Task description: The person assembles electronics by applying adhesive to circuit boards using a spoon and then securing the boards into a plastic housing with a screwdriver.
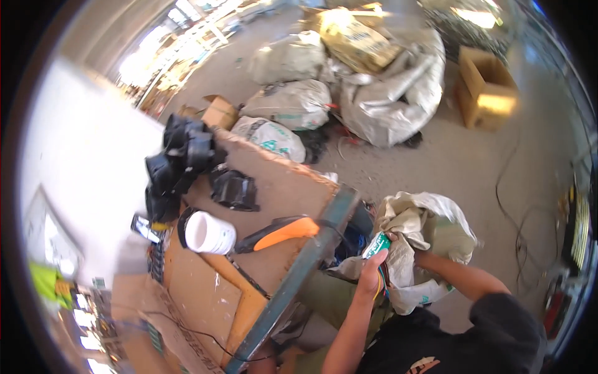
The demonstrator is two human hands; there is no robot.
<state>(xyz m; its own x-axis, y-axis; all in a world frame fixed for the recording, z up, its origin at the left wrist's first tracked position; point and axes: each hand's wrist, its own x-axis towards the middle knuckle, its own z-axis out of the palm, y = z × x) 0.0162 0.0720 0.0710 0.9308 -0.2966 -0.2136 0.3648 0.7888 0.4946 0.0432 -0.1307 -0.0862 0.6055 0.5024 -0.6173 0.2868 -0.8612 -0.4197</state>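
Left hand (373, 267) first — its grip is closed round a green piece (376, 245), thumb along the near side, with coloured wires (384, 282) trailing down beside the wrist. The piece sits right by the mouth of a white sack (460, 240), off the worktop altogether. Across to the right hand (425, 257): in it goes among the sack's folds, and the cloth covers the fingers, so whether that grip is open or closed, or on anything, I cannot tell.

The step in hand, as I'd call it, is handling the wired piece at the sack, one hand on the piece and the other at the cloth. The next move seems to call for a steady left grip, loose wires kept clear of the folds, and the sack mouth held wide enough for the right hand to work.

Out to the left, the worktop (299, 179) with its blue-green edge: an orange-handled tool (288, 234) lies near that edge, a white tub (210, 233) just beyond its far end, and a black part (234, 189) behind — neither hand touching any of them. Further out, full sacks (288, 105) slump on the floor, an open carton (488, 88) well apart to their right.
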